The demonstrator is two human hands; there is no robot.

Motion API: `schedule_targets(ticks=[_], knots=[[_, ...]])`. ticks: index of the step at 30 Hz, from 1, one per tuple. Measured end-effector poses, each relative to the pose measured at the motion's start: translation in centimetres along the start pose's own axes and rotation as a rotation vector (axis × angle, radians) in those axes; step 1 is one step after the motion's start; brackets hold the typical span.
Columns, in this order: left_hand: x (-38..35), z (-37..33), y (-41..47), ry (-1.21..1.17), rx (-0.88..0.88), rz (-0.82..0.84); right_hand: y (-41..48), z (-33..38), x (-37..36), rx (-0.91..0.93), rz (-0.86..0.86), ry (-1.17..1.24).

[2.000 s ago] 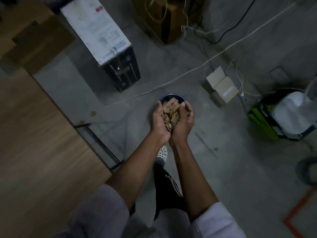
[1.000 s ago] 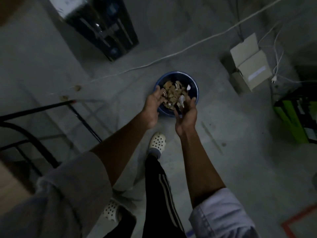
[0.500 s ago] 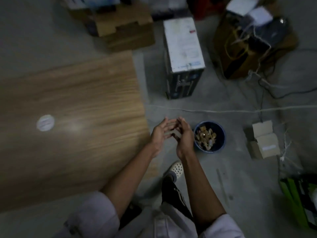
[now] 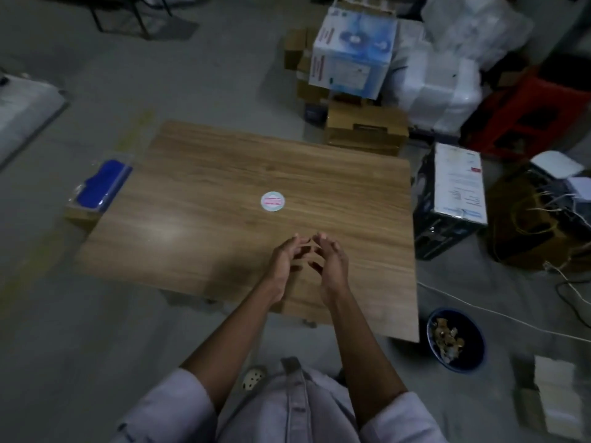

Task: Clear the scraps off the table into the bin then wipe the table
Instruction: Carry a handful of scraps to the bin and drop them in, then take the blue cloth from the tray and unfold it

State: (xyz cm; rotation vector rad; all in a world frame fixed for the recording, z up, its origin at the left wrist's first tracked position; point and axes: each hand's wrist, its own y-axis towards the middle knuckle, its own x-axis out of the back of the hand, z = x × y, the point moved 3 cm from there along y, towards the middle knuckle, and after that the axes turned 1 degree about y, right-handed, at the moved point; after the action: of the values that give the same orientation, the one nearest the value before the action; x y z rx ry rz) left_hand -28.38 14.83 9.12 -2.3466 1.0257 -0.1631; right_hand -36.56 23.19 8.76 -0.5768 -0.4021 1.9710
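well apart from the fingers (image 4: pixel 320 240), scraps (image 4: pixel 447 339) lie in the bin (image 4: pixel 474 350)

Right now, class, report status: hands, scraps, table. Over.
Left hand and right hand open, empty, above the table. Scraps in the bin on the floor. Round sticker on the table.

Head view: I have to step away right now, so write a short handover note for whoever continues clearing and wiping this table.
Left hand: open, empty, above the table's near part.
Right hand: open, empty, beside it.
Table: no scraps show on top, only a round sticker.
Bin: on the floor by the table's near right corner, scraps inside.
Done: clearing, as far as visible.
Left: wiping. Neither hand holds a cloth; a blue wrapped item sits at the table's left edge, possibly a cloth.
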Motion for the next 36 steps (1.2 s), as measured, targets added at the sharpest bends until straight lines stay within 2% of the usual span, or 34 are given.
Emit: schedule_targets(ticks=[5, 10, 14, 16, 19, 22, 31, 34, 36], knots=[[5.8, -0.9, -1.2, 0.029, -0.111, -0.112, -1.0, -0.6, -4.6, 0.087, 0.052, -0.148], [9.0, -0.7, -0.8, 0.088, -0.254, -0.305, -0.4, -1.3, -5.4, 0.161, 0.064, -0.275], [10.6, -1.7, -1.2, 0.05, -0.242, -0.412, 0.6, -1.7, -6.3, 0.183, 0.097, -0.348], [11.6, -2.4, -1.5, 0.131, -0.222, -0.529, 1.0, -1.6, -7.6, 0.175, 0.11, -0.356], [13.5, -3.2, -1.0, 0.222, -0.288, -0.675, 1.4, -1.8, -10.3, 0.2, 0.201, -0.399], [15.6, -4.1, -0.5, 0.29, -0.275, -0.771, 1.5, -2.6, -13.2, 0.22, 0.27, -0.451], [26.3, -5.2, 1.2, 0.254, -0.254, -0.68, 3.0, -5.3, -23.3, 0.246, 0.347, -0.535], [31.9, -4.8, 3.3, 0.116, -0.173, -0.564, 4.0, -7.5, -28.1, 0.242, 0.349, -0.563], [36.5, -4.6, 5.0, 0.169, -0.146, -0.48, 4.8, -9.2, -32.5, 0.24, 0.355, -0.589]])
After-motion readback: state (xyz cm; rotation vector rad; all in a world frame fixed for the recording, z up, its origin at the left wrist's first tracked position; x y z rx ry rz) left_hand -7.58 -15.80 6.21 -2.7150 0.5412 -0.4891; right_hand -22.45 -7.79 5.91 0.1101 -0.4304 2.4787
